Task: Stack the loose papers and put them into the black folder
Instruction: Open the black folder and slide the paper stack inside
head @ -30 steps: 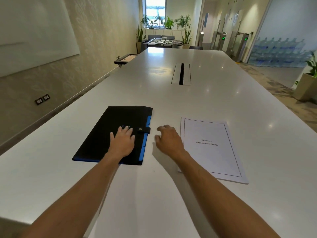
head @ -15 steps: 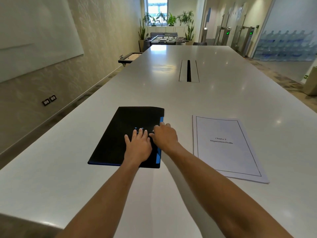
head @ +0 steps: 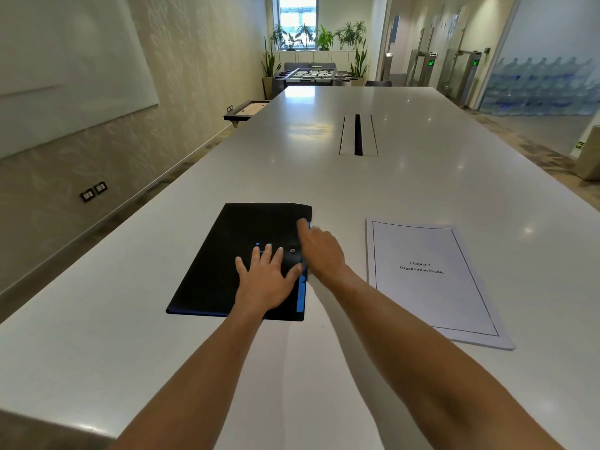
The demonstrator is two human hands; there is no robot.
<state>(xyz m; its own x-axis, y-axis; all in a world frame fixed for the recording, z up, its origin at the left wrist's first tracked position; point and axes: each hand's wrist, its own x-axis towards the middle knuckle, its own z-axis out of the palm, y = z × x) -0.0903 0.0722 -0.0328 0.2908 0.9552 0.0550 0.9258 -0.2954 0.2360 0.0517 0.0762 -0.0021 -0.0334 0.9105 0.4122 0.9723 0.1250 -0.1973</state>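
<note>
Head view: black folder (head: 227,254) with blue edging lies closed at frame centre, left hand (head: 264,280) spread flat on it, right hand (head: 319,250) gripping its right edge. Stacked papers (head: 431,280) lie right of it on the long white table (head: 130,336); plants (head: 324,39) line the far window.

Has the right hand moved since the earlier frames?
Yes. The right hand crossed leftward from the bare white table onto the flat black folder's right edge.
</note>
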